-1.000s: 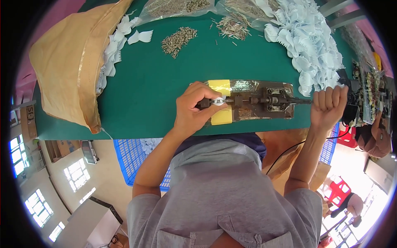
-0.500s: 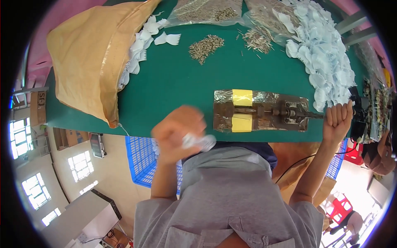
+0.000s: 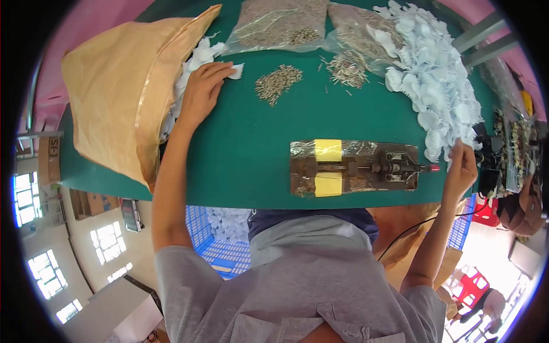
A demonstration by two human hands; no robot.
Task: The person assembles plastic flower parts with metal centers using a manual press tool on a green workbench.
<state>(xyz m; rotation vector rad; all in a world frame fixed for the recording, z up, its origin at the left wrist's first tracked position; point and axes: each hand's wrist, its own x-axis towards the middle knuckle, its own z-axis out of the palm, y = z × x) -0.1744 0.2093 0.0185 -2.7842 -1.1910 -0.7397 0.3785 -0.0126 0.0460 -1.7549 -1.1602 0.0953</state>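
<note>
Beside the paper sack's mouth, my left hand [image 3: 201,91] reaches out with its fingers bent over a white toothed plastic piece [image 3: 238,71], which looks like half of a hair claw clip. At the near end of a large heap of similar white pieces [image 3: 437,74], the fingers of my right hand [image 3: 462,170] are pinched together on one piece, partly hidden by the fingertips. Just left of that hand is the red-tipped handle of a small metal lever jig [image 3: 394,167]. The jig's brown base carries two yellow pads [image 3: 328,184].
A brown paper sack [image 3: 111,97] leans at the left, with white pieces spilling out. Small metal springs [image 3: 278,83] and thin pins [image 3: 346,70] lie in piles before clear bags [image 3: 280,26]. Below the green table's edge, a blue basket [image 3: 200,228] holds white pieces.
My left hand has gone from near my lap, where it held a blurred white thing, up to the sack's mouth. My right hand has let go of the jig handle and moved to the white heap.
</note>
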